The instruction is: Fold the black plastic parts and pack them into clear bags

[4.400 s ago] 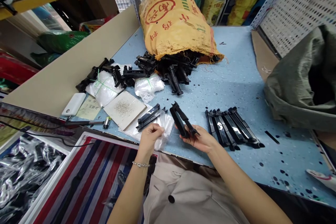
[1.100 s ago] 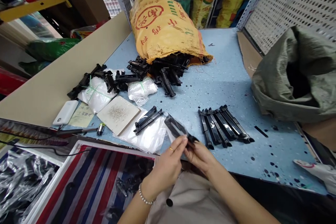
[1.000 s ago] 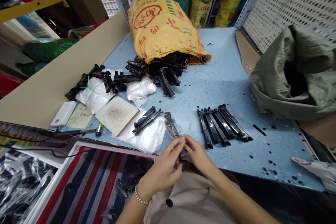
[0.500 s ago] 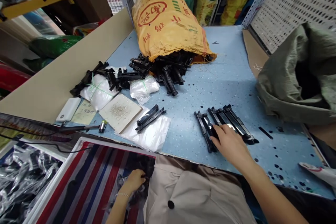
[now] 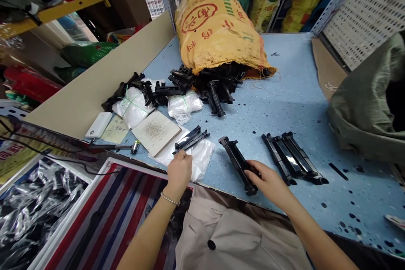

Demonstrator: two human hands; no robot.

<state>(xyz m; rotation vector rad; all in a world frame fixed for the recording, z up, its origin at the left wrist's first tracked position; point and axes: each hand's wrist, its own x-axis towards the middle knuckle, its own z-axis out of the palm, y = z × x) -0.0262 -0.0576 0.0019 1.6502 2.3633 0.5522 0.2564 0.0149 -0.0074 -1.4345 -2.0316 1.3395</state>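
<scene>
My right hand (image 5: 264,177) grips one end of a long black plastic part (image 5: 236,162), its fingers and thumb closed round the part's side. To its right, several similar black parts (image 5: 292,158) lie side by side on the blue table. My left hand (image 5: 180,171) is closed at the near edge of a stack of clear plastic bags (image 5: 202,158); what its fingertips hold is hidden. Just beyond those fingertips, a pair of black parts (image 5: 191,138) rests on the bags. A square board (image 5: 155,130) strewn with small bits lies left of them.
A yellow woven sack (image 5: 224,29) spills black parts onto the table (image 5: 278,101). White wrapped bundles (image 5: 185,105) lie before it. A screwdriver-like tool (image 5: 120,147) and white device (image 5: 98,125) are at left. A green-grey sack (image 5: 363,109) stands right; bins (image 5: 104,219) stand below the table edge.
My left hand has risen from the striped bin to the bags on the table. My right hand has drawn one black part leftward, away from the row. The view has shifted slightly.
</scene>
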